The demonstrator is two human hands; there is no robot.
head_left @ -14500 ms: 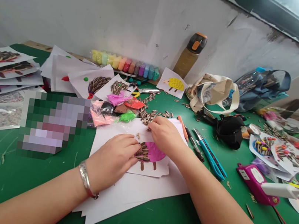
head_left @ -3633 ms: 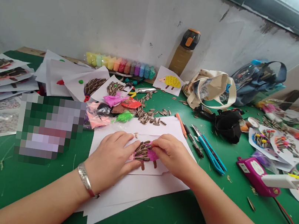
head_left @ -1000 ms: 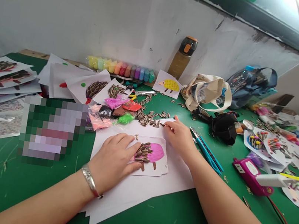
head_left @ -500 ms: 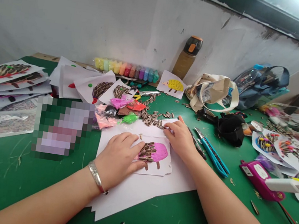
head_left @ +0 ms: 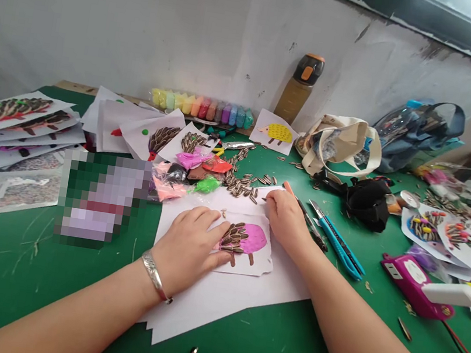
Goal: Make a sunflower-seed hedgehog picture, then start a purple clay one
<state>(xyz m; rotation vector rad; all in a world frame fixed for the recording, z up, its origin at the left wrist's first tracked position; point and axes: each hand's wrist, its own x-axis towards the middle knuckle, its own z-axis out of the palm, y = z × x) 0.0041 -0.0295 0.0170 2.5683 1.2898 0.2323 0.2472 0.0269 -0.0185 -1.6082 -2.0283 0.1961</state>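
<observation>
Scuffed grey wall [head_left: 130,19] filled the back of the head view, crossed at upper right by a dark green frame [head_left: 418,21] with brightness beyond. Below it spread a green tabletop [head_left: 317,342], marked with pale scratches. Along its rear lay a row of coloured packets [head_left: 201,108], and a bottle [head_left: 300,89] with a dark, orange-trimmed cap stood near a yellow hedgehog picture [head_left: 274,131]. A cream cloth bag [head_left: 333,144] slumped to the right, before a blue bag [head_left: 439,142]. Stacked pictures [head_left: 19,112] covered the left side; a blue cutter [head_left: 339,239] and a magenta device [head_left: 416,286] lay to the right. Near the middle, atop white sheets [head_left: 216,303], was the pink hedgehog card [head_left: 255,239], its body part-covered with seeds. The left hand [head_left: 189,246] rested over the card's left part, its grip spread and clasping nothing. The right hand [head_left: 288,223] was curled at the sheets' upper right, near the loose seeds [head_left: 243,186]; whether its grip held one, I could not tell.
</observation>
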